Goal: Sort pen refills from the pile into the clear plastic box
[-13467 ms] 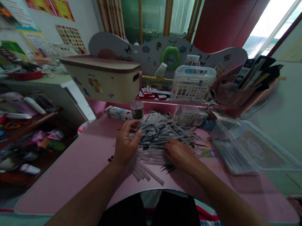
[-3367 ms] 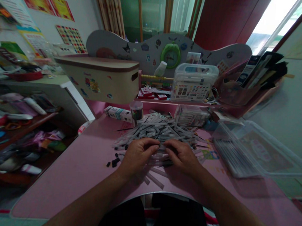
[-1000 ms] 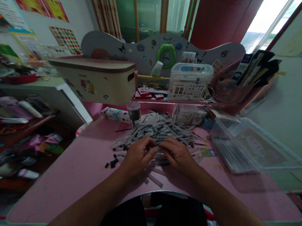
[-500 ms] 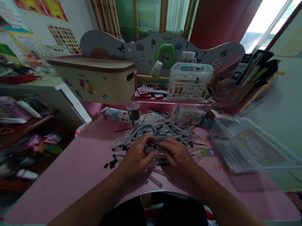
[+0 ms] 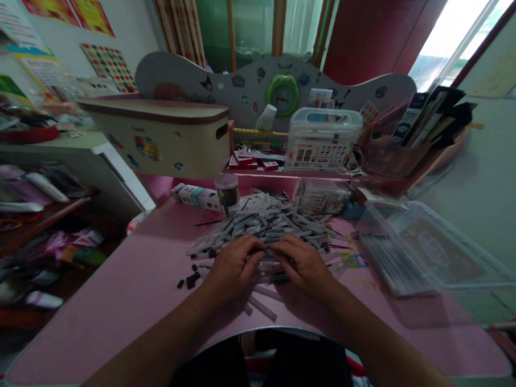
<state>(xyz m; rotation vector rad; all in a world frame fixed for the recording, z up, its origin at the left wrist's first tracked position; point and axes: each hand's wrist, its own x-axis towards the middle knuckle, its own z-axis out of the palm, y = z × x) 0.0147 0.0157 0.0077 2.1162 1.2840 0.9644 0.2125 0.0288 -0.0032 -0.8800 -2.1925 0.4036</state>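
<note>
Over the near side of a heap of slim grey-white translucent tubes (image 5: pixel 274 217), my two hands face each other, a small gap between the fingertips. My left hand (image 5: pixel 235 264) is closed, thumb pressed towards the index finger. My right hand (image 5: pixel 304 264) is pinched too, its fingers bent over the tubes. What either pinch holds is too small and dark to make out. Small black caps (image 5: pixel 192 279) lie on the pink table left of my left hand. A few loose tubes (image 5: pixel 262 309) rest near the table edge, below the hands.
A clear plastic box (image 5: pixel 460 253) stands on the right, beside a bundle of thin grey sticks (image 5: pixel 394 262). Behind the heap are a clear cup (image 5: pixel 227 193), a long printed carton (image 5: pixel 196 196) and a transparent case (image 5: pixel 321 196). A lidded cream bin (image 5: pixel 166 141) sits on the shelf.
My left thumb and fingers have closed together, and a dark bit seen between them earlier is now hidden. My right hand has hardly moved.
</note>
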